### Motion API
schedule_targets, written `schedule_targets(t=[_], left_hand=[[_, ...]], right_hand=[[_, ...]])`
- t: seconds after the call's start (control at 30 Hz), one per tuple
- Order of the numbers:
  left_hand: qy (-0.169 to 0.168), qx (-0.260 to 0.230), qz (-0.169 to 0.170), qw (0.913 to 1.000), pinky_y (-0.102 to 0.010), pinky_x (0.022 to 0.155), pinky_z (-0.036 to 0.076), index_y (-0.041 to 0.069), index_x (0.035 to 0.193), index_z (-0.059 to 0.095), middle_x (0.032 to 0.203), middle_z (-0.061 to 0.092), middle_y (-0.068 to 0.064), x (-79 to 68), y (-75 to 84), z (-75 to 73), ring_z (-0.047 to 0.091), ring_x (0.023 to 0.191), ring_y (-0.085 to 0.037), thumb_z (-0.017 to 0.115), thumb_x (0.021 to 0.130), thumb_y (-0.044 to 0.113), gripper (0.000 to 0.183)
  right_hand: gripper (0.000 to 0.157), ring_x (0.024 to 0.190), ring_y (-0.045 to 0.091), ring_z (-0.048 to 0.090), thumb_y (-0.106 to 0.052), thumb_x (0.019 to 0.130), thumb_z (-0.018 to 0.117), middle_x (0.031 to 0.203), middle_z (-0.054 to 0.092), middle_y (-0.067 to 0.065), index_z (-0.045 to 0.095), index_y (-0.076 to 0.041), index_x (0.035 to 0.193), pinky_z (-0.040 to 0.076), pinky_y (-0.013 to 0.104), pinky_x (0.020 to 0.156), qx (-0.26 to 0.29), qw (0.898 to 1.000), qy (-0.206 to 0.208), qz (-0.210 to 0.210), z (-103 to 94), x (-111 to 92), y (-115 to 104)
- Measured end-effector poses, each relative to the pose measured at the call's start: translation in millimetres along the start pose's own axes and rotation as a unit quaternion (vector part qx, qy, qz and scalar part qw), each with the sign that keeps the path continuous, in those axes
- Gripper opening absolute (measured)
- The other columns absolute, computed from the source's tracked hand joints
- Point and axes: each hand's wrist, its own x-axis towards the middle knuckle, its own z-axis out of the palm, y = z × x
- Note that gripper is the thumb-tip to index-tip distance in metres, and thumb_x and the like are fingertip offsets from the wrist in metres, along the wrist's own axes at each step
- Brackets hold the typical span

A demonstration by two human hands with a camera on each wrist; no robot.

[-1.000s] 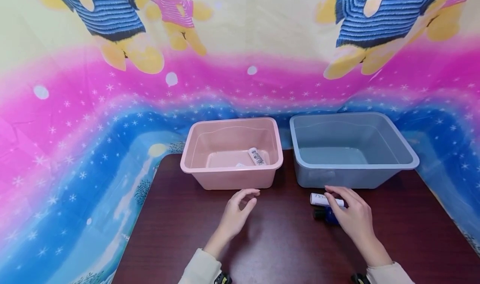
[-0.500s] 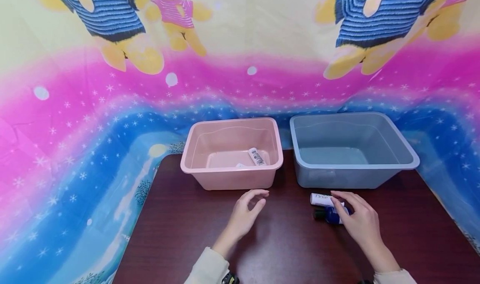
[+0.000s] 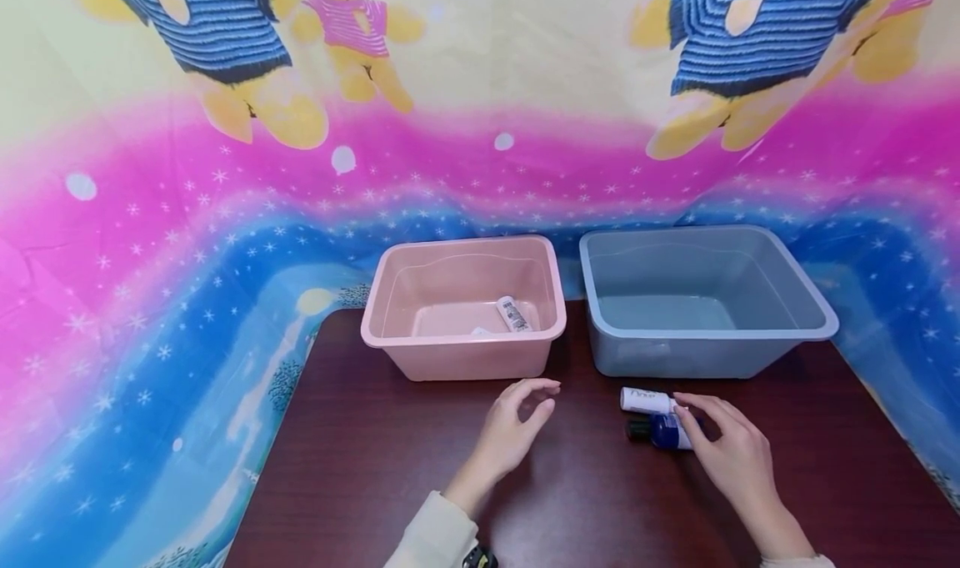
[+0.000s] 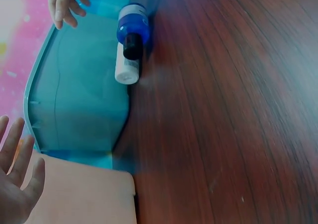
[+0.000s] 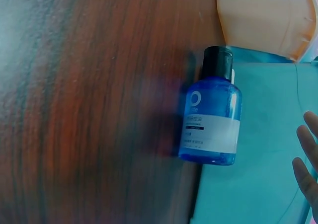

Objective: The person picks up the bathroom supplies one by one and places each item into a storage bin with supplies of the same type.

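Note:
A white bottle point(image 3: 643, 400) lies on its side before the grey-blue bin. Right beside it, on its near side, lies a blue bottle point(image 3: 664, 431) with a black cap and a pale label, seen close up in the right wrist view. My right hand point(image 3: 738, 459) hovers near the bottles' right ends, thumb and fingers parted, and overlaps them in the head view. In the right wrist view its fingers point(image 5: 309, 152) appear apart from the blue bottle point(image 5: 211, 129). My left hand point(image 3: 512, 434) is held in front of the pink bin, fingers loosely bent, holding nothing.
The pink bin point(image 3: 465, 342) stands at the back left with a white bottle point(image 3: 513, 314) and part of another white item point(image 3: 480, 331) inside. At the back right is the grey-blue bin point(image 3: 675, 356). A patterned cloth point(image 3: 480, 134) hangs behind the brown table point(image 3: 360, 468).
My left hand has drifted to the right. My right hand has shifted right and a little nearer the body, uncovering more of both bottles, which have not moved.

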Motion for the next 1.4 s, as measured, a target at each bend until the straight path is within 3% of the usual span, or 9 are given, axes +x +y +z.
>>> schedule_targets(t=[0.17,0.33,0.43,0.6,0.73,0.9,1.17,1.33,1.4], left_hand=[[0.004,0.002,0.013,0.9999,-0.025,0.084,0.050,0.015,0.120,0.069,0.109,0.069,0.002,2.2,4.7,8.6,0.062,0.104,-0.021,0.063,0.097,0.017,0.024],[0.006,0.006,0.012,0.9999,-0.024,0.083,0.050,0.019,0.119,0.069,0.108,0.069,-0.001,5.3,10.6,16.1,0.063,0.101,-0.020,0.062,0.098,0.023,0.023],[0.018,0.010,-0.001,0.9998,-0.023,0.082,0.050,0.021,0.117,0.070,0.106,0.069,0.004,7.9,12.3,21.5,0.063,0.098,-0.015,0.063,0.097,0.025,0.022],[0.034,0.004,-0.031,0.9989,-0.021,0.080,0.050,0.022,0.115,0.071,0.104,0.069,0.011,12.3,12.0,32.1,0.062,0.092,-0.005,0.064,0.096,0.024,0.020],[0.042,-0.012,-0.039,0.9983,-0.027,0.081,0.052,0.019,0.116,0.071,0.107,0.069,0.010,15.8,11.3,39.0,0.063,0.093,-0.007,0.065,0.096,0.021,0.021],[0.049,-0.022,-0.042,0.9977,-0.031,0.082,0.052,0.017,0.120,0.069,0.112,0.069,0.009,22.0,12.0,47.2,0.063,0.096,-0.007,0.064,0.096,0.020,0.025],[0.068,-0.015,-0.048,0.9964,-0.025,0.083,0.050,0.025,0.126,0.065,0.120,0.065,0.005,32.2,13.9,62.1,0.063,0.104,-0.020,0.065,0.095,0.019,0.032],[0.073,-0.011,-0.051,0.9960,-0.026,0.087,0.049,0.027,0.127,0.064,0.120,0.063,0.012,38.5,12.8,68.0,0.061,0.108,-0.015,0.065,0.095,0.021,0.033],[0.078,-0.016,-0.055,0.9953,-0.029,0.090,0.050,0.028,0.127,0.064,0.119,0.062,0.014,41.7,13.2,69.5,0.060,0.109,-0.013,0.065,0.095,0.022,0.032]], right_hand=[[0.028,0.105,-0.022,0.046,-0.002,0.076,0.080,0.094,0.074,0.003,0.078,-0.011,0.102,0.032,0.005,0.082,0.009,1.000,0.003,0.006,-3.3,-3.9,2.1],[0.028,0.107,-0.025,0.041,-0.002,0.075,0.080,0.093,0.073,0.003,0.078,-0.012,0.102,0.033,0.006,0.081,0.003,1.000,0.001,0.011,-4.8,-8.1,6.4],[0.028,0.107,-0.026,0.041,-0.002,0.075,0.081,0.094,0.073,0.004,0.078,-0.012,0.102,0.033,0.007,0.081,0.004,1.000,-0.004,0.015,-5.1,-10.5,9.9],[0.029,0.105,-0.024,0.044,-0.003,0.075,0.082,0.095,0.073,0.002,0.078,-0.014,0.102,0.039,0.018,0.076,-0.006,0.999,-0.013,0.034,-7.4,-15.6,13.2],[0.026,0.099,-0.015,0.052,-0.007,0.078,0.082,0.097,0.073,0.001,0.078,-0.015,0.102,0.042,0.027,0.072,-0.021,0.997,-0.030,0.061,-10.1,-19.5,13.9],[0.024,0.101,-0.022,0.044,-0.007,0.080,0.080,0.097,0.074,0.004,0.077,-0.014,0.103,0.041,0.031,0.074,-0.027,0.996,-0.037,0.070,-11.0,-21.9,14.8],[0.023,0.101,-0.021,0.046,-0.010,0.081,0.080,0.098,0.074,0.003,0.078,-0.016,0.103,0.041,0.030,0.072,-0.036,0.995,-0.037,0.081,-11.8,-23.4,15.4],[0.024,0.101,-0.024,0.042,-0.009,0.081,0.079,0.098,0.074,0.003,0.078,-0.017,0.103,0.041,0.032,0.072,-0.034,0.996,-0.034,0.077,-13.7,-24.3,16.5],[0.023,0.100,-0.014,0.052,-0.010,0.082,0.079,0.098,0.074,0.002,0.078,-0.017,0.104,0.041,0.030,0.072,-0.039,0.995,-0.040,0.083,-14.4,-24.2,16.5]])
